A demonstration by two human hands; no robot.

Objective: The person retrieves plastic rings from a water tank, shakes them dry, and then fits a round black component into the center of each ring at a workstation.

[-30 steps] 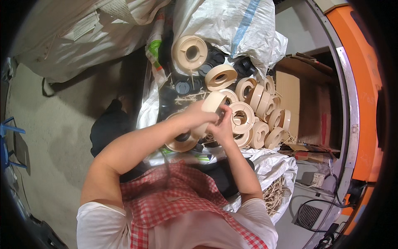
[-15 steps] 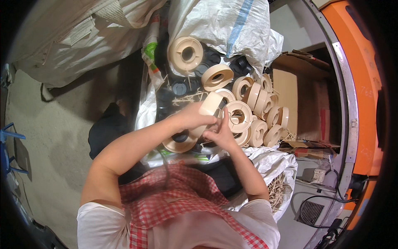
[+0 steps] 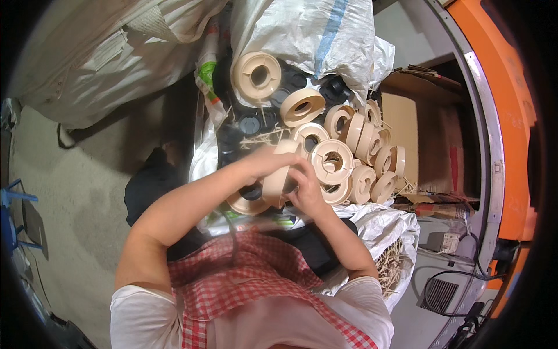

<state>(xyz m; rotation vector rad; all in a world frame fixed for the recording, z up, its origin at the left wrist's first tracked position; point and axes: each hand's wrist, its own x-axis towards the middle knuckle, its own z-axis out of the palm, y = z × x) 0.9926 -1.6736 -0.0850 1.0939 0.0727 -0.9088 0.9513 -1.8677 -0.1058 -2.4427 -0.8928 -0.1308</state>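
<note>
Between my two hands is a beige plastic ring (image 3: 275, 185), turned on its edge so that its wide outer wall shows. My left hand (image 3: 263, 163) is closed over its upper side. The fingers of my right hand (image 3: 307, 189) curl against its right side, and their tips are partly hidden. Just beyond them lies a flanged beige ring (image 3: 331, 163) with spokes inside. Under the left forearm another ring (image 3: 247, 205) lies flat, partly covered. Several more beige rings (image 3: 364, 142) are heaped to the right, and a large one (image 3: 256, 76) lies at the far left.
Black round parts (image 3: 250, 124) and thin beige sprue sticks lie among the rings. A white woven sack (image 3: 290, 29) stands behind; a sack of sticks (image 3: 390, 262) sits at the near right. An open cardboard box (image 3: 401, 125) stands right, beside an orange machine (image 3: 497, 116).
The held ring has come down toward me and tilted, showing more outer wall. My right fingers have curled in against it. A ring behind is now uncovered.
</note>
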